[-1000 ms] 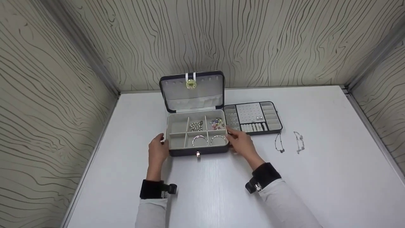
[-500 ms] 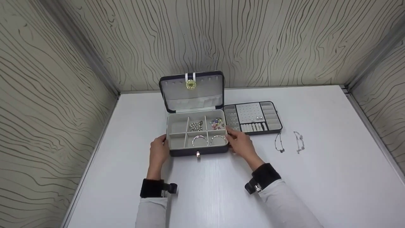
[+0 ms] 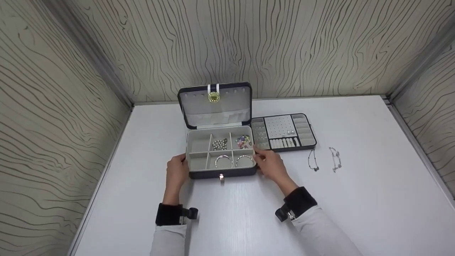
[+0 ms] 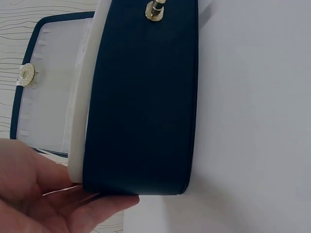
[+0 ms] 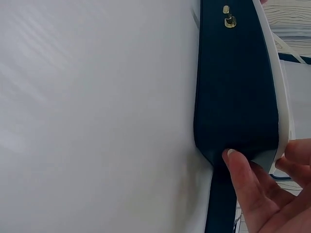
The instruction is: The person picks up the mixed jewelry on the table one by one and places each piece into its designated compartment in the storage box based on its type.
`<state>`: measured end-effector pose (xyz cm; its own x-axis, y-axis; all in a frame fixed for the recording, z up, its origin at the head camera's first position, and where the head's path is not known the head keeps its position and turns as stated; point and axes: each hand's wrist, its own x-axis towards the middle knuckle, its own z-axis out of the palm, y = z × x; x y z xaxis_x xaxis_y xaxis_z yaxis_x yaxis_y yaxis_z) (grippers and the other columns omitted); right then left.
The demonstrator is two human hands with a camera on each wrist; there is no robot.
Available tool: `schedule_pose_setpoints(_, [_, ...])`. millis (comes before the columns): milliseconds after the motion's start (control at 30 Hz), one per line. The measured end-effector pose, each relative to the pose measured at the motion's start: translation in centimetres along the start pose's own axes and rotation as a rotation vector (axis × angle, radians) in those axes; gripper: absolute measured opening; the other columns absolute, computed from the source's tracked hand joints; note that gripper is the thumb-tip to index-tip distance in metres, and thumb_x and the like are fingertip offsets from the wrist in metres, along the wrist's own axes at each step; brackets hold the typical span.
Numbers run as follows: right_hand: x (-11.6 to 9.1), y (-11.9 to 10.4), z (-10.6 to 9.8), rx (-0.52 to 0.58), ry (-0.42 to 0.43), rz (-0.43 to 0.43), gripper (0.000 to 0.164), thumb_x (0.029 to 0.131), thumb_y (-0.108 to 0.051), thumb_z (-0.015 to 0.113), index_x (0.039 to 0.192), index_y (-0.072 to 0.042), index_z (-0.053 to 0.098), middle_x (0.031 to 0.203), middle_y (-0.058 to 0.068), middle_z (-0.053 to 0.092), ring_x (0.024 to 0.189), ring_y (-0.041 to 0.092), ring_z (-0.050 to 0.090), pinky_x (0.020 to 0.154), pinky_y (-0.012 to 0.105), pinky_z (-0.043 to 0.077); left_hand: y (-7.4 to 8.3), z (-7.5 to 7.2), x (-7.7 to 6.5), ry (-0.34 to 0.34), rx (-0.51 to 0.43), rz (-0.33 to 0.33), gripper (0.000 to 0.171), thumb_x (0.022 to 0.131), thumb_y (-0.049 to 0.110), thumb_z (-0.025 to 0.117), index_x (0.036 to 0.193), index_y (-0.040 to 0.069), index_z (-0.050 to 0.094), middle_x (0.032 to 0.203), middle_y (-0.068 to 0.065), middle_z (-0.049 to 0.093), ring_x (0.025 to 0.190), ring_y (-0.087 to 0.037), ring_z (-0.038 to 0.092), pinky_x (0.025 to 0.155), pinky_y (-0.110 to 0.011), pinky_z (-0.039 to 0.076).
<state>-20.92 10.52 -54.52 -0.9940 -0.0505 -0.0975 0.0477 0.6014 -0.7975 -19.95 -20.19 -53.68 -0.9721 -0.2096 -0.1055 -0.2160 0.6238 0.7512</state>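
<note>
A dark blue jewelry box (image 3: 206, 175) stands in the middle of the white table, its lid (image 3: 215, 105) raised at the back. My left hand (image 3: 177, 172) holds its left side; in the left wrist view those fingers (image 4: 102, 209) lie along the end wall. On the opposite side my right hand (image 3: 272, 165) grips the box, with the thumb (image 5: 240, 174) against the end wall in the right wrist view. Pearl-like beads (image 3: 219, 144), colourful small pieces (image 3: 244, 142) and two bangles lie in separate compartments. A gold clasp post (image 4: 154, 10) sits on the front wall.
A shallow jewelry tray (image 3: 280, 127) lies just right of the box, close to my right hand, with two round studs (image 3: 290, 132) in its perforated panel. Farther right, two thin chains (image 3: 335, 160) rest on the table. A patterned wall (image 3: 227, 42) rises behind.
The box has shifted slightly toward me between both hands, its raised lid coming along. My left fingers have settled closer against its left side. The tray and chains have stayed in place.
</note>
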Motion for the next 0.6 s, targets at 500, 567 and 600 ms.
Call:
schedule_pose_setpoints(500, [-2.2, 0.0, -0.2, -0.015, -0.025, -0.026, 0.043, 0.096, -0.016, 0.064, 0.137, -0.012, 0.057, 0.095, 0.01, 0.071, 0.062, 0.017, 0.064, 0.053, 0.029, 0.048, -1.2, -0.6, -1.8, -0.017, -0.053, 0.042, 0.03, 0.098, 0.003, 0.053, 0.124, -0.008, 0.062, 0.112, -0.022, 0.066, 0.096, -0.028, 0.066, 0.076, -0.038, 0.056])
schedule_pose_setpoints(567, [-2.3, 0.0, -0.2, -0.015, -0.031, -0.032, 0.043, 0.095, -0.016, 0.064, 0.138, -0.011, 0.057, 0.095, 0.01, 0.071, 0.064, 0.018, 0.065, 0.054, 0.029, 0.049, -1.3, -0.6, -1.9, -0.023, -0.064, 0.032, 0.03, 0.098, 0.004, 0.053, 0.124, -0.008, 0.062, 0.112, -0.022, 0.067, 0.097, -0.028, 0.066, 0.077, -0.038, 0.056])
schedule_pose_setpoints(600, [-2.3, 0.1, -0.3, -0.003, -0.038, -0.028, 0.044, 0.095, -0.016, 0.064, 0.138, -0.012, 0.056, 0.095, 0.01, 0.071, 0.065, 0.019, 0.066, 0.054, 0.03, 0.05, -1.3, -0.6, -1.9, -0.028, -0.074, 0.025, 0.03, 0.098, 0.004, 0.053, 0.124, -0.008, 0.062, 0.112, -0.022, 0.066, 0.097, -0.028, 0.066, 0.077, -0.038, 0.056])
